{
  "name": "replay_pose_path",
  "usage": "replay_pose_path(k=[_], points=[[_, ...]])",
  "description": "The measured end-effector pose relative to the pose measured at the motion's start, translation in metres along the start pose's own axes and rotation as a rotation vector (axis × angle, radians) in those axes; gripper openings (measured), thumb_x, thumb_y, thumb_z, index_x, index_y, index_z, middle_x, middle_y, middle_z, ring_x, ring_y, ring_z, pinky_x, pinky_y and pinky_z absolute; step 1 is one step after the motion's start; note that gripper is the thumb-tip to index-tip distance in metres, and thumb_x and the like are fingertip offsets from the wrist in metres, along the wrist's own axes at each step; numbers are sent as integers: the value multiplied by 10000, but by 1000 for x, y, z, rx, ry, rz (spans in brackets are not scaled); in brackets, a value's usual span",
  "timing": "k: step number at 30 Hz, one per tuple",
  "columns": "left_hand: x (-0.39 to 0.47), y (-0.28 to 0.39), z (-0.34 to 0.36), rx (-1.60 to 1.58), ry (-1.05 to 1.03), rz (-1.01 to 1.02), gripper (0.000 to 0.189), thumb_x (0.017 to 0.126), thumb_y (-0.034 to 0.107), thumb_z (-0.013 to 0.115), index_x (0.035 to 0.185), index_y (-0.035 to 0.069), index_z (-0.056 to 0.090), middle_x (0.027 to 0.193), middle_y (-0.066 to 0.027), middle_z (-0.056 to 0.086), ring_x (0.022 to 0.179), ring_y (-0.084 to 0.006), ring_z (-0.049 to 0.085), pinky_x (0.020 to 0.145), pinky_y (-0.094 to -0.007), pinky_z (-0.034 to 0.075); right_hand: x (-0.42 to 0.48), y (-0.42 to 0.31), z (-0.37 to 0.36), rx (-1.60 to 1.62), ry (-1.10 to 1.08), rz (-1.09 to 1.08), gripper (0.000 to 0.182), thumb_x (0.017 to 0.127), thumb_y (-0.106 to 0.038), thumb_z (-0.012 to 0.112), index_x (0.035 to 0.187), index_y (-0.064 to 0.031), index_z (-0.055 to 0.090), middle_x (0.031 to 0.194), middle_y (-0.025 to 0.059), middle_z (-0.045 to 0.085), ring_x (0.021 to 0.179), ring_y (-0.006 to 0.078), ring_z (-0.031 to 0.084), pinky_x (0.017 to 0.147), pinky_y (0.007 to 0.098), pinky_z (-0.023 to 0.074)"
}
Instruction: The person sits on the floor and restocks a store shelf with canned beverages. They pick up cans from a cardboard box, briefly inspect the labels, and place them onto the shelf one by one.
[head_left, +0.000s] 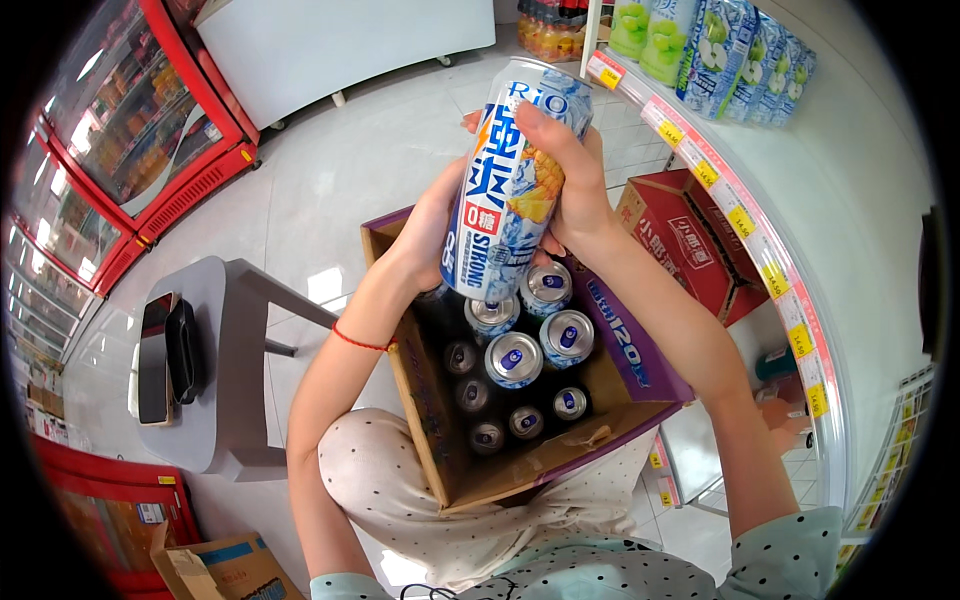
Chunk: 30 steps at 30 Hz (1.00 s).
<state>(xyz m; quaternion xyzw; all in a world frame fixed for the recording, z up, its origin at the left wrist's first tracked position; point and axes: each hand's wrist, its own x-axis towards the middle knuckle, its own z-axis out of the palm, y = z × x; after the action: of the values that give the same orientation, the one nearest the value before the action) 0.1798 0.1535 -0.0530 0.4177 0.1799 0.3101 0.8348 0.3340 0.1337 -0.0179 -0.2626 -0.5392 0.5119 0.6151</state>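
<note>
A tall Rio drink can (499, 187) with pineapple artwork is held tilted between my two hands, above a cardboard box. My left hand (427, 225) supports its left side and back, with most of the fingers hidden behind it. From the right, my right hand (574, 172) grips the can, thumb across the upper front. The open cardboard box (637, 412), purple outside, rests by my knees. Inside stand several upright cans with blue tabs: some taller in the box, like one can (514, 358), others lower and in shadow, like another can (526, 422).
At right, a shelf (847, 225) with price tags carries can packs (720, 60); a red carton (686, 232) sits beneath. Left stands a grey stool (232, 360) bearing a phone (156, 360) and a black case (182, 352). Red glass-door coolers (142, 112) line the far left.
</note>
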Motion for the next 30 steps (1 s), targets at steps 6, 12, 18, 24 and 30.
replay_pose_path(k=[6,12,18,24,30], points=[[1,3,2,-62,193,-31,607,1006,453,224,1310,-15,464,1174,-231,600,962,-397,650,843,-509,551,-1,-3,5,-29,45,-150,451,813,-287,693,1079,65,601,1000,188,683,927,225,689,806,329,556],[-4,4,11,65,165,-92,543,1006,342,210,1278,-48,470,1106,-222,647,949,-340,684,766,-441,595,-4,-5,10,-91,55,-285,479,808,-243,683,1164,52,555,1126,196,649,1059,257,649,844,336,536],[-5,3,14,196,265,-56,539,1013,365,216,1210,-36,519,960,-207,670,783,-315,697,641,-390,600,1,2,6,87,85,-150,409,845,-304,636,1060,41,598,1022,203,679,970,271,683,841,360,549],[-6,-1,13,141,304,4,519,1001,348,242,1185,-52,517,928,-214,663,722,-328,685,608,-406,592,2,5,7,86,75,-110,445,847,-342,656,1065,41,594,983,185,682,919,255,694,831,364,561],[-9,2,10,101,300,-34,523,989,333,218,1197,-47,512,904,-233,655,723,-342,681,591,-411,581,2,-5,15,438,16,-30,910,860,-772,283,1128,35,606,1063,248,667,966,301,673,882,402,524]])
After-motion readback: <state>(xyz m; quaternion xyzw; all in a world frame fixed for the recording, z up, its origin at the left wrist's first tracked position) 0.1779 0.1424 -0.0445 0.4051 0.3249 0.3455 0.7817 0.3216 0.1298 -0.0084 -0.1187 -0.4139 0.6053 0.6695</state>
